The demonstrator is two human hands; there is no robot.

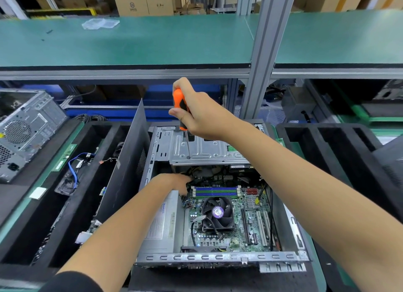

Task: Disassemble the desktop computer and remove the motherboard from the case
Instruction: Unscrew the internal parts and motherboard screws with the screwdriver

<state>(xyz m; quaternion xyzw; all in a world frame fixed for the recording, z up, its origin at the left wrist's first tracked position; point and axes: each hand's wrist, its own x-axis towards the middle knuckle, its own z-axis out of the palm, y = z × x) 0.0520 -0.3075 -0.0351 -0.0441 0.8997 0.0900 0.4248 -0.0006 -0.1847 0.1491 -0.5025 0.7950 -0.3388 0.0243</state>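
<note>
Overhead, right hand (pixel 197 112) gripped orange screwdriver (pixel 180 105), tip on drive cage (pixel 205 150) screw; left hand (pixel 174 182) reached inside open case (pixel 218 258) beside motherboard (pixel 229 217), fingers hidden, grip unclear

bright even light, sharp, edges bowed outward.
</note>
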